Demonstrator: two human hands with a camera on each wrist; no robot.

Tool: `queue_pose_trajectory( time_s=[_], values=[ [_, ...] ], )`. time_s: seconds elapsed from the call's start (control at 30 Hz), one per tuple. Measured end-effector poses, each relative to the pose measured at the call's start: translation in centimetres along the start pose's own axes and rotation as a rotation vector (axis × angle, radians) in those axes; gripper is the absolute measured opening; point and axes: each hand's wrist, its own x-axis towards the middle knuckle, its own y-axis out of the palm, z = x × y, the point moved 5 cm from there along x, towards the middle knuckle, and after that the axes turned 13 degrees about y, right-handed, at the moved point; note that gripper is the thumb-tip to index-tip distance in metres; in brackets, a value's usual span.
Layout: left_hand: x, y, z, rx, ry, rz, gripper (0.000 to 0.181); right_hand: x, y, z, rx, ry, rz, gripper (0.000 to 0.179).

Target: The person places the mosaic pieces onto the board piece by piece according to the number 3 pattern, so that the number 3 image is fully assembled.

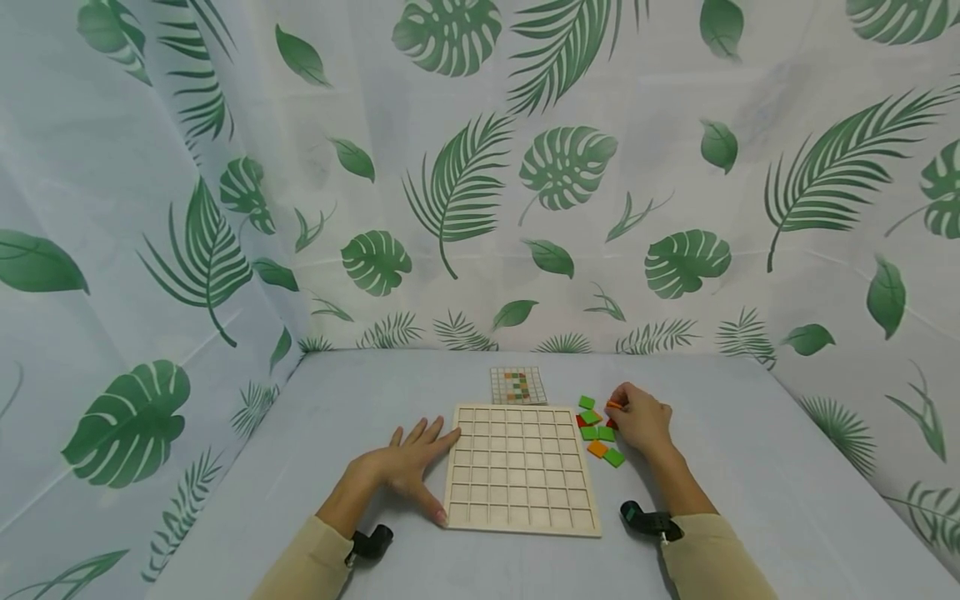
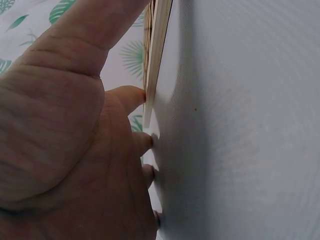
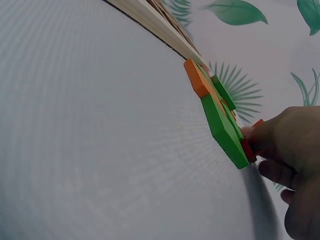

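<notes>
A square wooden grid board (image 1: 521, 469) lies on the table between the two hands. My left hand (image 1: 411, 462) is spread at its left side, with the thumb and index finger touching the edge; the left wrist view shows the board's edge (image 2: 158, 60) beside the straight fingers. Right of the board is a loose group of green tiles (image 1: 605, 433), orange tiles (image 1: 597, 449) and red tiles. Over the far side of this group, my right hand (image 1: 642, 418) pinches an orange tile (image 1: 615, 406). The right wrist view shows a red tile (image 3: 248, 151) just under those fingertips.
Behind the board lies a small pattern card (image 1: 518, 386) with a grid and coloured squares. Leaf-printed cloth (image 1: 480, 317) stands around the table's back and sides. Black devices (image 1: 647, 521) are strapped to both wrists.
</notes>
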Motion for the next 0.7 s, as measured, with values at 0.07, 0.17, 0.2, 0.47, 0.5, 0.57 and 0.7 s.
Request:
queue_pose_trajectory(
  time_s=[0.07, 0.17, 0.2, 0.47, 0.5, 0.57, 0.7],
  values=[
    [0.0, 0.0, 0.1, -0.001, 0.0, 0.001, 0.138, 0.0, -0.3, 0.3, 0.057, -0.014, -0.045, 0.012],
    [0.0, 0.0, 0.1, -0.002, -0.002, 0.001, 0.139, -0.1, -1.0, 1.2, 0.208, -0.064, -0.109, 0.013],
    [0.0, 0.0, 0.1, -0.003, -0.003, 0.002, 0.139, -0.1, -1.3, 1.8, 0.274, -0.089, -0.122, 0.015],
    [-0.3, -0.2, 0.2, -0.002, -0.009, 0.0, 0.139, -0.3, -1.3, 7.7, 0.589, -0.132, 0.023, 0.028],
    [-0.3, -0.2, 0.2, -0.004, -0.009, -0.001, 0.139, -0.5, -1.0, 8.5, 0.607, -0.125, 0.064, 0.028],
    [-0.3, -0.2, 0.1, -0.002, -0.004, -0.003, 0.14, -0.8, -0.5, 10.1, 0.661, -0.117, 0.145, 0.03],
    [-0.2, -0.2, -0.2, 0.003, 0.008, -0.004, 0.14, -1.3, 0.8, 12.1, 0.838, -0.073, 0.302, 0.034]
  ],
)
